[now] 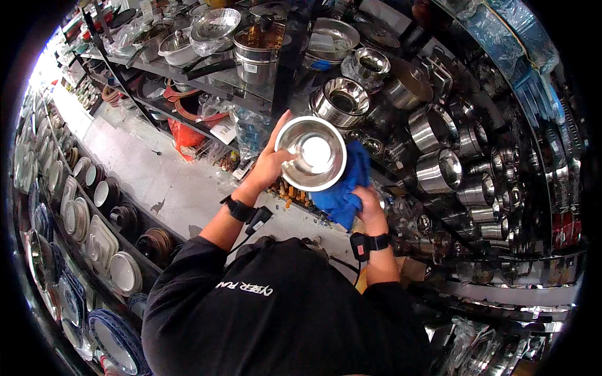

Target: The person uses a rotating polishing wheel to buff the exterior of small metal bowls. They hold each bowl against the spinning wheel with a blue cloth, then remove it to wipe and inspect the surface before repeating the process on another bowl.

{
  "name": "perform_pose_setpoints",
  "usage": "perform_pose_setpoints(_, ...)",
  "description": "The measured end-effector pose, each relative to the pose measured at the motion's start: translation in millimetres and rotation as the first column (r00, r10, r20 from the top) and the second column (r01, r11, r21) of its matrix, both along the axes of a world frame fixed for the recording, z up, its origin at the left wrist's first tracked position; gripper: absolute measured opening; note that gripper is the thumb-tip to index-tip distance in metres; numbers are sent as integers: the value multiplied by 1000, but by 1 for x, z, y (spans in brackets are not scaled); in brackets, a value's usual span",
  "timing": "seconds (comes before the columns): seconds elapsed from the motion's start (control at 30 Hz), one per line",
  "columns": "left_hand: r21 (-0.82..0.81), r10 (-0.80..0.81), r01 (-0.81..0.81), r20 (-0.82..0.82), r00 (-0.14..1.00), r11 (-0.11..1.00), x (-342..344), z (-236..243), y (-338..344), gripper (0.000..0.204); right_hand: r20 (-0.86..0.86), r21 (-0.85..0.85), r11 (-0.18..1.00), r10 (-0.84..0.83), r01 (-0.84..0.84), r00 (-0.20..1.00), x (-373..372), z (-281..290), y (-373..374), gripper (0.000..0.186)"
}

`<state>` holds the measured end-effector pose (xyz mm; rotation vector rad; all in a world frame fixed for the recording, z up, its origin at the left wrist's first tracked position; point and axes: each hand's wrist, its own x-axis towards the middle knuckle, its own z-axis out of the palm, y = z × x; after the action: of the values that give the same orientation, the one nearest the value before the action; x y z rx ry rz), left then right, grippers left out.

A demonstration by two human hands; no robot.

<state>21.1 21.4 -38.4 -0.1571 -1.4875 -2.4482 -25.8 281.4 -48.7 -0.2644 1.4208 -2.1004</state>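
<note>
A round stainless steel bowl (290, 135) is held up in front of me, its open side facing up. My left hand (271, 164) grips its left rim, with the thumb over the inside and a finger stretched along the outside. Bunched in my right hand (371, 207) is a blue cloth (342, 199), which lies against the bowl's lower right side. The bowl partly covers the cloth, and the fingers of my right hand are partly hidden in it.
Ahead, a dark metal rack (251, 94) bears pots and pans, including a steel pot (257, 66). Stacked steel bowls (340, 103) stand just beyond my bowl. Steel pots (439, 170) crowd the right shelves. Plates (125, 274) line shelves at left, beside the pale floor (135, 166).
</note>
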Motion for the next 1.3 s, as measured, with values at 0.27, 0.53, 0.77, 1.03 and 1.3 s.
perform_pose_setpoints(0.27,-75,-329,338,108,938,938,7,3,31,94,80,-50,993,-100,104,992,-2,11,-8,46)
perform_pose_setpoints(0.53,-272,-56,31,-84,995,962,-16,18,22,96,183,54,993,91,-102,979,4,-51,-19,45)
perform_pose_setpoints(0.77,-29,-245,245,12,969,969,8,-1,12,99,13,-65,994,-92,93,996,-6,-4,33,48)
perform_pose_setpoints(1.03,-132,-258,262,46,965,956,8,19,45,103,24,-117,993,13,-10,1000,-1,-7,-6,49)
perform_pose_setpoints(1.3,59,-110,100,204,973,993,4,-19,-2,74,117,91,996,-35,25,993,-7,-57,56,49)
